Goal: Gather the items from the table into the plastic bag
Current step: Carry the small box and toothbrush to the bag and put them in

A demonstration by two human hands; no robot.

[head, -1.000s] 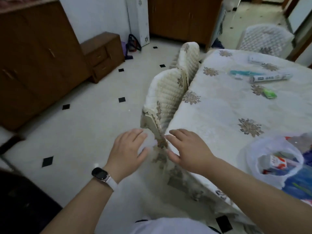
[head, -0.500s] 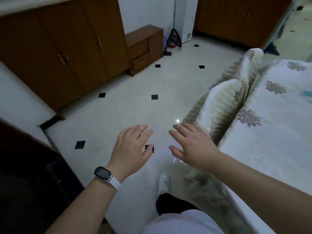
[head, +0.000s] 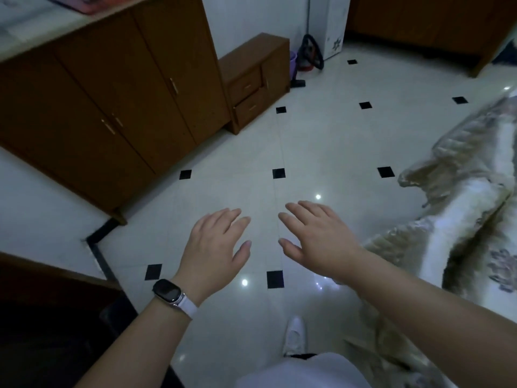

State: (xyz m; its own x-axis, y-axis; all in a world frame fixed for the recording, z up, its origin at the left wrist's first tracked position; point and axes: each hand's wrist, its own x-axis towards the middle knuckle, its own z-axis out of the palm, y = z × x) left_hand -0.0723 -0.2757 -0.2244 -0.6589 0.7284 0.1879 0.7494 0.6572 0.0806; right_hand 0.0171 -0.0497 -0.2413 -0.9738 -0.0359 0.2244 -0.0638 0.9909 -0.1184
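Far left: tall brown wooden cupboard (head: 106, 88) against the wall, low brown wooden drawer unit (head: 256, 79) beside it. Centre: glossy white floor tiles with small black diamond insets (head: 321, 152). Left hand (head: 216, 247), black smartwatch on a white strap (head: 169, 292) at the wrist, spread flat and empty. Right hand (head: 319, 239) just beside it, likewise splayed, gripping nothing. Far right: blurred cream quilted chair cover (head: 464, 175). No plastic bag, no tabletop items visible. Best approach, probably: turn rightward, find the bag, hold its mouth wide before picking anything.
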